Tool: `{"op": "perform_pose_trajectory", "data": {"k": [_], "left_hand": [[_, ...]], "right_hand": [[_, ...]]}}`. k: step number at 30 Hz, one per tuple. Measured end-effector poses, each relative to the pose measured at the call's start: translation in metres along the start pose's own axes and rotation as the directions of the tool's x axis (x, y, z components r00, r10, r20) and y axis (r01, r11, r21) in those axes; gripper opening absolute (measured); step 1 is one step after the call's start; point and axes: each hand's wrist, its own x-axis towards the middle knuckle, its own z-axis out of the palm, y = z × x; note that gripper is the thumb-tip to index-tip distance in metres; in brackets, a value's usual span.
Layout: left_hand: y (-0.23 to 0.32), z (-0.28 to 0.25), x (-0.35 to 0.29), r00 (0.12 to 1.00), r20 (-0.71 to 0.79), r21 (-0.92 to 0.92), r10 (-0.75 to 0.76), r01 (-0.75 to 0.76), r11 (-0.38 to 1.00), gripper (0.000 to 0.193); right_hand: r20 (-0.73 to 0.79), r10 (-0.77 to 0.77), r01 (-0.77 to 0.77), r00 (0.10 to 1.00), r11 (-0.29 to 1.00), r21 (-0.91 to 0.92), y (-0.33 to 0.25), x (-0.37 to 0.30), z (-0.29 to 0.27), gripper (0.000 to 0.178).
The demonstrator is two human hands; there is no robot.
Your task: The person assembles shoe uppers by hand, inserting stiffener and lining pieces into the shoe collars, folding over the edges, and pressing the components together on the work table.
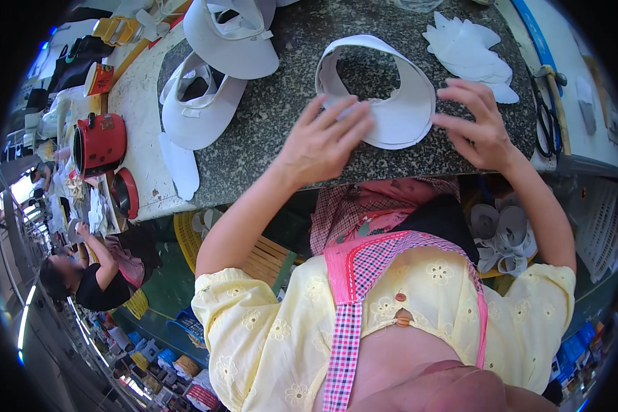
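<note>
Yellow embroidered sleeves and a pink checked apron strap (343, 329) fill the near edge of the view, with both forearms reaching away toward the counter (268, 117), a dark speckled stone slab. Between the hands lies a white visor brim (398, 113), a curved crescent piece with its band standing up in a loop at the far side. Left hand (323, 141) rests open and flat, fingers spread, its fingertips pressing on the brim's near left edge. Right hand (477, 127) is also open, fingers arched, its tips touching the brim's right edge; neither hand is closed around anything.

Farther left on the counter sit two more white visors (213, 75), one overlapping the other. At the far right lies a stack of flat white cut pieces (470, 55), and right of that black-handled scissors (546, 123). Well to the left, on a lighter surface, stands a red pot (97, 143). Another person (82, 275) sits at the lower left.
</note>
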Motion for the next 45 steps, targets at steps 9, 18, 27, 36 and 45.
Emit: {"op": "perform_pose_trajectory", "data": {"k": [9,18,27,36,45], "left_hand": [[-0.005,-0.047,0.047,0.911,-0.385,-0.485,-0.144,-0.067,0.872,0.023],[0.025,-0.047,0.05,0.734,0.138,-0.903,-0.665,-0.183,-0.389,0.019],[0.012,-0.034,0.043,0.741,0.019,-0.995,-0.672,0.081,0.061,0.04],[0.003,-0.072,0.07,0.959,-0.279,-0.387,-0.048,-0.067,0.92,0.034],[0.003,0.012,0.022,0.995,-0.091,-0.116,0.045,-0.055,0.992,0.041]], "right_hand": [[0.044,-0.171,0.171,0.984,0.985,-0.005,0.021,0.051,-0.013,0.034],[-0.007,0.598,-0.27,0.802,0.373,0.888,-0.04,0.05,-0.029,0.017],[0.164,0.651,-0.354,0.741,0.171,0.92,-0.033,0.043,-0.014,0.021],[0.3,0.272,-0.394,0.914,0.427,0.814,-0.034,0.063,-0.047,0.015],[-0.074,-0.069,0.039,0.995,0.937,-0.347,-0.028,0.01,0.051,0.029]]}}
